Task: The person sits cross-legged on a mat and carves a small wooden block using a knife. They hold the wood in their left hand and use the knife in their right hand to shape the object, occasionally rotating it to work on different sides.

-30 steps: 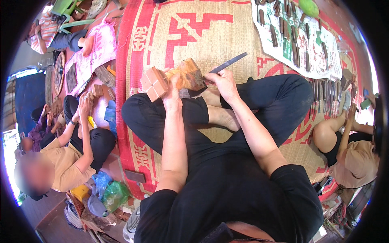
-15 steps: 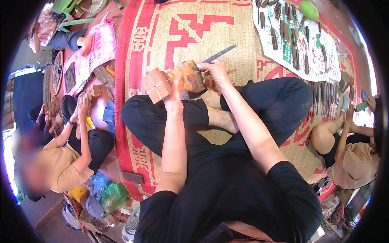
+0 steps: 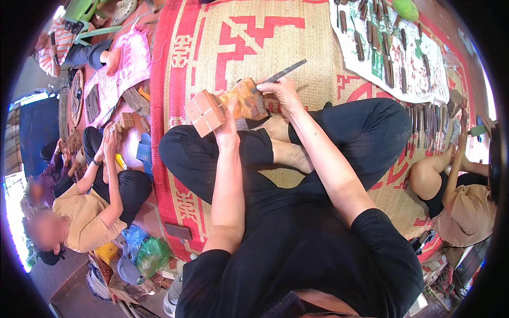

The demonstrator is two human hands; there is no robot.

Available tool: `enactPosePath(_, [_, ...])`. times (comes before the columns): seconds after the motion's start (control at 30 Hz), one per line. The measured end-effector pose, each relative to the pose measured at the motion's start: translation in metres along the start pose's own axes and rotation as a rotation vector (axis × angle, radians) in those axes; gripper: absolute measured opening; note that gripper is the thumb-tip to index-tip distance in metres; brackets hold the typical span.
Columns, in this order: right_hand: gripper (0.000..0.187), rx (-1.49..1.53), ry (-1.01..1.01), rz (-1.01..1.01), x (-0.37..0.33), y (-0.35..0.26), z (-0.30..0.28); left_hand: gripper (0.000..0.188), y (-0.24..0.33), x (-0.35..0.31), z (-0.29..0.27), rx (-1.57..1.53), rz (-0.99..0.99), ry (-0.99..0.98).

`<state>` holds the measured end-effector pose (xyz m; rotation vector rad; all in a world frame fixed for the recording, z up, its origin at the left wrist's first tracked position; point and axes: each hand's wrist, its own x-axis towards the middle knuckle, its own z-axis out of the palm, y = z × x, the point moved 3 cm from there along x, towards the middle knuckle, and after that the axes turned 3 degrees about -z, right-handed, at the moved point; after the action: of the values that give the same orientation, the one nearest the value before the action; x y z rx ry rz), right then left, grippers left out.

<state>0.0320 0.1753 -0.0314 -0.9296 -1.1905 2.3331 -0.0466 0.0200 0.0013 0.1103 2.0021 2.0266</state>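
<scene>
My left hand [image 3: 228, 125] is wrapped around a wood carving [image 3: 245, 100], between its square end and its rounded body. The square end [image 3: 205, 113] is reddish-brown with a pale cross of lines on its face. The carved body is yellow-orange with darker patches at its right side. In my right hand [image 3: 282, 94] is a slim, flat dark file [image 3: 289, 70], pinched with its lower end against the carving's upper right. Its other end points up and to the right. The carving is held just above my crossed legs and bare foot [image 3: 291, 153].
A red-and-straw woven mat [image 3: 318, 69] lies under me. At the far right, a white cloth [image 3: 371, 74] carries several dark-handled tools, with a green fruit [image 3: 405, 9] behind. More tools [image 3: 424, 124] line the mat's right. People sit on both sides; a brown block [image 3: 178, 231] lies left.
My hands and the carving stay nearly in place. The file has shifted very slightly down and left. At the right, the other person's hands have moved a little.
</scene>
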Motion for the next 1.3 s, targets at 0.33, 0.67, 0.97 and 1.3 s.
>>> enactPosePath(0.33, [0.005,0.044,0.04,-0.001,0.001,0.005,-0.004,0.042,0.004,-0.002,0.002,-0.026,-0.002,-0.031])
enactPosePath(0.67, [0.009,0.125,0.081,0.029,0.007,0.01,-0.015,0.042,0.002,0.0,0.002,-0.031,0.008,-0.04])
enactPosePath(0.97, [0.01,0.058,-0.028,0.027,-0.001,0.001,-0.002,0.04,-0.004,0.002,-0.003,-0.001,0.025,-0.011])
enactPosePath(1.3, [0.011,0.084,0.019,-0.029,0.012,0.008,-0.007,0.041,-0.004,0.001,-0.004,-0.003,0.02,0.025])
